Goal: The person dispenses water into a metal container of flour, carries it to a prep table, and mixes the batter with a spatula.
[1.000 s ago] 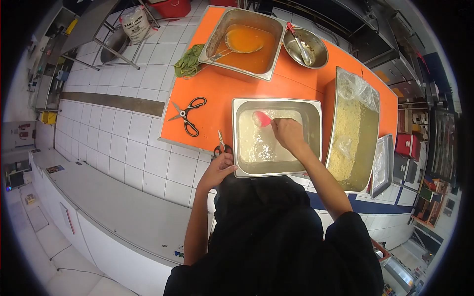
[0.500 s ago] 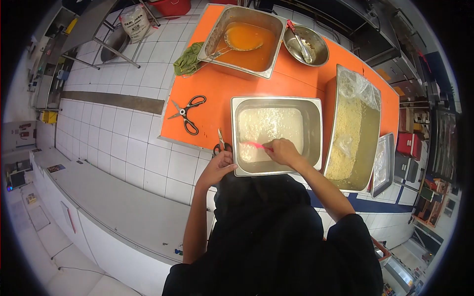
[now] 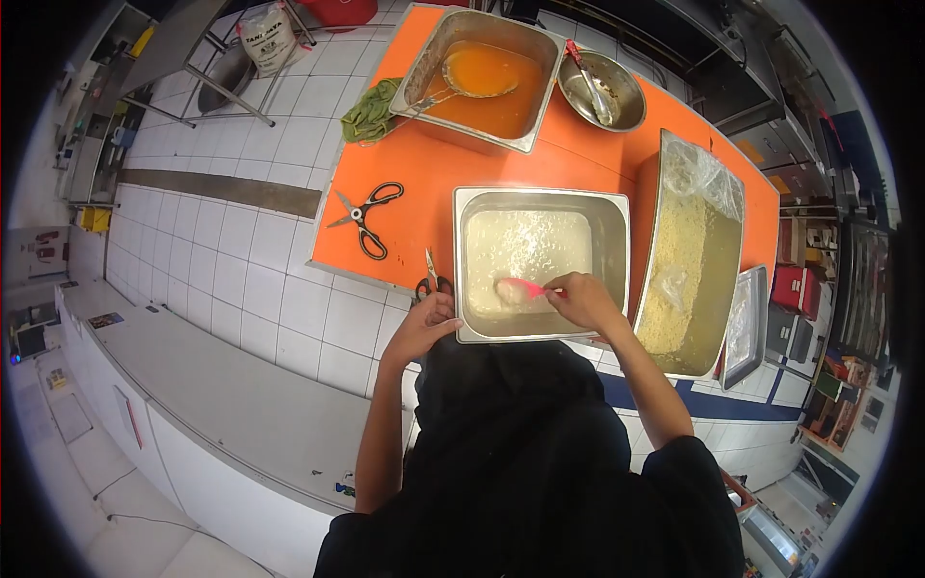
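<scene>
A deep steel pan [image 3: 612, 241] with pale, lumpy batter [image 3: 530, 241] in it stands at the table's front edge. My right hand [image 3: 585, 303] is over its near side, fingers closed on a pink spoon [image 3: 533, 288]. The spoon's rounded head is coated with batter and sits at the batter's surface. At the pan's near left corner, my left hand [image 3: 424, 328] holds the rim, fingers curled on the outer side. Black-handled scissors [image 3: 433, 279] lie just beyond that hand, partly hidden by it.
A second pair of scissors [image 3: 360, 220] lies open on the orange table [image 3: 424, 193]. Farther back are a pan of orange liquid [image 3: 482, 116] with a strainer, a green cloth [image 3: 371, 111] and a steel bowl [image 3: 621, 82] with red-handled tongs. A long crumb-filled pan [image 3: 665, 318] stands right.
My right hand has shifted slightly right and turned, bringing the spoon's batter-coated head into view. My left hand stays at the pan's corner.
</scene>
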Action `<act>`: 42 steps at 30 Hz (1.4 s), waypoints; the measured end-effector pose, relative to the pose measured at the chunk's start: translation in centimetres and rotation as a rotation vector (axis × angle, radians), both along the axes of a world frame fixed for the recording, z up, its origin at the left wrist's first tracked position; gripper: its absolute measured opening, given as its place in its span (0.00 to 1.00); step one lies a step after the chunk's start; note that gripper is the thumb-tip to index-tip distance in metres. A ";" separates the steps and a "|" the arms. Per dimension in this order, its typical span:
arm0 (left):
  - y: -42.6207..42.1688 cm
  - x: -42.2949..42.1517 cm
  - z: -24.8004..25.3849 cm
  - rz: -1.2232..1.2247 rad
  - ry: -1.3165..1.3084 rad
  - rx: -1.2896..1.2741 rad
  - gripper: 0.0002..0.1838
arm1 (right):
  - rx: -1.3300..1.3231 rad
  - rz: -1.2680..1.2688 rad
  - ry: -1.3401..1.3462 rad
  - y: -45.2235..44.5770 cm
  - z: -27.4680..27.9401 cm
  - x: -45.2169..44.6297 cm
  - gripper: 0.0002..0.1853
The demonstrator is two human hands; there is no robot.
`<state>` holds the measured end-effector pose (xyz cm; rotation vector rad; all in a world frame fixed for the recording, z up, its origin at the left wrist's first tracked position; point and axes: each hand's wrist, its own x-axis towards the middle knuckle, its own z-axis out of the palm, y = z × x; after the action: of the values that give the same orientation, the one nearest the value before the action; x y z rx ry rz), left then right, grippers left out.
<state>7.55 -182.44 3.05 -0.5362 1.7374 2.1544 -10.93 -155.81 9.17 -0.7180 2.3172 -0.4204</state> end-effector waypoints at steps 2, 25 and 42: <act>-0.1 -0.1 0.0 0.008 -0.001 -0.007 0.17 | -0.089 -0.077 -0.043 -0.1 -1.2 -0.1 0.15; -0.1 0.2 -0.3 -0.006 -0.008 0.002 0.18 | 0.408 0.093 0.458 1.8 0.1 -1.8 0.19; -0.3 -0.3 0.3 -0.008 -0.017 0.023 0.17 | -0.082 -0.084 0.055 -3.1 -6.1 3.0 0.16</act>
<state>7.27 -182.79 3.36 -0.5390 1.7016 2.1553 -7.96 -158.92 3.03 -0.6808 2.3996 -0.5423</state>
